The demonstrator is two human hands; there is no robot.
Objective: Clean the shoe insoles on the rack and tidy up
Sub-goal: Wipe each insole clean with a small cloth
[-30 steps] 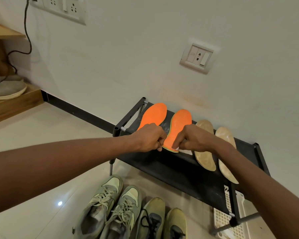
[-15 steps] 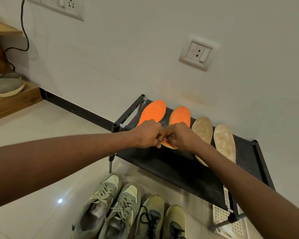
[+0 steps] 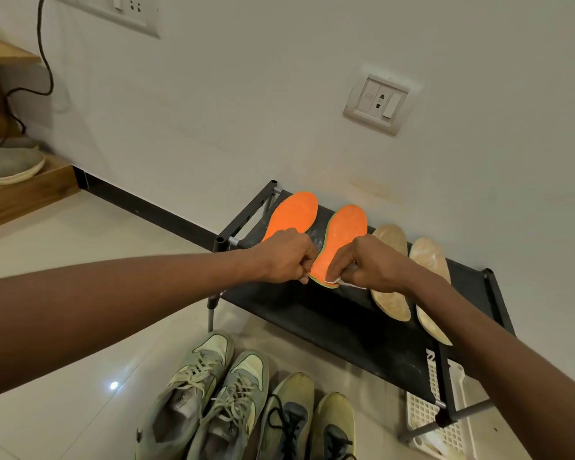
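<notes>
**Rack layout**

We see four insoles on the rack [image 3: 316, 313] by the wall: two at left [image 3: 294, 212] [image 3: 344, 232], two at right [image 3: 390, 277] [image 3: 429, 277]. Four shoes [image 3: 243, 396] sit on the floor before it.

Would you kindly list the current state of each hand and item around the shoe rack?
Left hand: grips second orange insole's heel edge.
Right hand: presses white wipe on that heel.
Second orange insole: flat on rack.
First orange insole: flat, partly under left hand.
Two tan insoles: lying side by side, untouched.
Four shoes: on floor, laced.
</notes>
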